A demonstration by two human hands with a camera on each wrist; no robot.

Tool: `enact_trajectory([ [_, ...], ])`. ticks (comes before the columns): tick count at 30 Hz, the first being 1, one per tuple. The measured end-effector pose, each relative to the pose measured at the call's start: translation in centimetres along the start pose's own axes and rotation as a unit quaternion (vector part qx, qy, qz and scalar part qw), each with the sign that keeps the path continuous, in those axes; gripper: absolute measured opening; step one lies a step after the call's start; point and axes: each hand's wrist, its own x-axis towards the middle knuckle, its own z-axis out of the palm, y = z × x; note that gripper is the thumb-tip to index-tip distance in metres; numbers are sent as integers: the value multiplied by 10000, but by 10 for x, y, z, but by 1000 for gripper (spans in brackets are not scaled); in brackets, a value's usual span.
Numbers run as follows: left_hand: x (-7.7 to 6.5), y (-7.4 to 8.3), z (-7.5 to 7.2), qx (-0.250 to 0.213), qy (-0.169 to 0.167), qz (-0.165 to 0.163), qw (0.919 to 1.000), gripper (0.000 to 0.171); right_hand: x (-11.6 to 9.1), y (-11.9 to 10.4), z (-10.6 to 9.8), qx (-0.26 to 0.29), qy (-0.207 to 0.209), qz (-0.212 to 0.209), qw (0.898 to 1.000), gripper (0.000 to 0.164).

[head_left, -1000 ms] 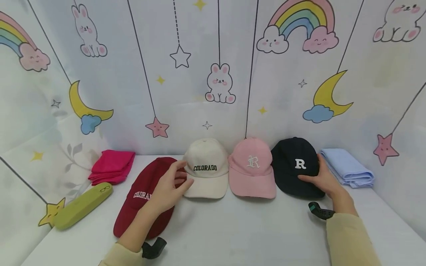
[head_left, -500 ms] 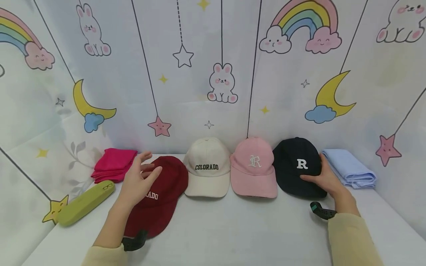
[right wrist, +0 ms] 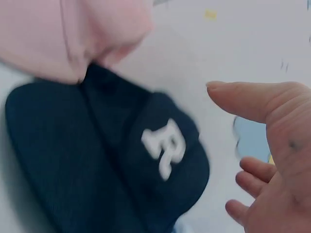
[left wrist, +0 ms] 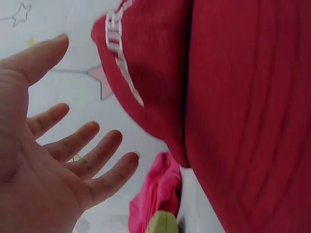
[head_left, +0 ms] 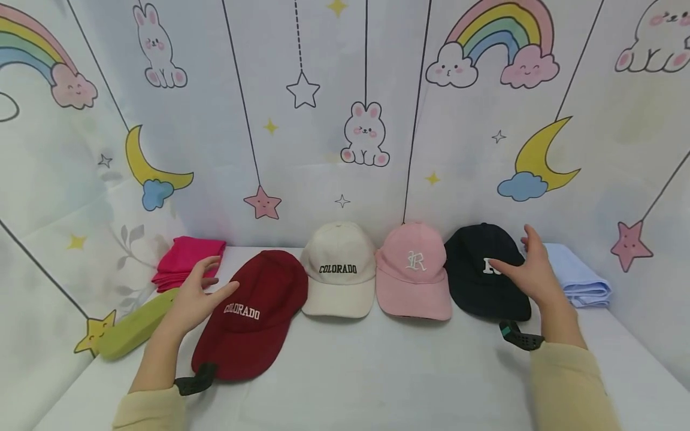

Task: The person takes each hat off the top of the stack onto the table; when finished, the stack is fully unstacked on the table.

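Observation:
My left hand (head_left: 194,299) hovers over the left edge of a dark red baseball cap (head_left: 253,335) marked COLORADO, fingers spread and holding nothing. In the left wrist view the red cap (left wrist: 243,97) stands apart from the fingertips (left wrist: 112,138). At the right, my right hand (head_left: 533,275) is raised in front of a black cap (head_left: 485,299) with a white R, its thumb partly covering the letter. The right wrist view shows a gap between that hand (right wrist: 277,170) and the black cap (right wrist: 160,145). A cream cap (head_left: 338,269) and a pink cap (head_left: 412,275) stand between.
A folded bright pink cloth (head_left: 185,257) and a green glasses case (head_left: 135,329) lie at the left. Folded light blue cloth (head_left: 579,278) lies at the right, partly behind my right hand. A printed cloth backdrop (head_left: 458,120) rises behind the white table (head_left: 388,371).
My left hand has moved left from beside the cream cap, across the red cap. The red cap has turned a little. My right hand has let go of the black cap and lifted.

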Motion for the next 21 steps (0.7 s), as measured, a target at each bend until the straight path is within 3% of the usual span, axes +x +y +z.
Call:
enact_trajectory([
  [11, -3, -18, -6, -99, -467, -235, 9986, 94, 1, -66, 31, -278, -36, -780, 9966, 105],
  [15, -4, -24, -9, -147, -524, -272, 9981, 95, 3, -87, 52, -306, -358, -1064, 9932, 104],
  [21, -7, -31, -10, -66, -775, -383, 9962, 99, 6, -120, 90, 108, -904, -1280, 9876, 102],
])
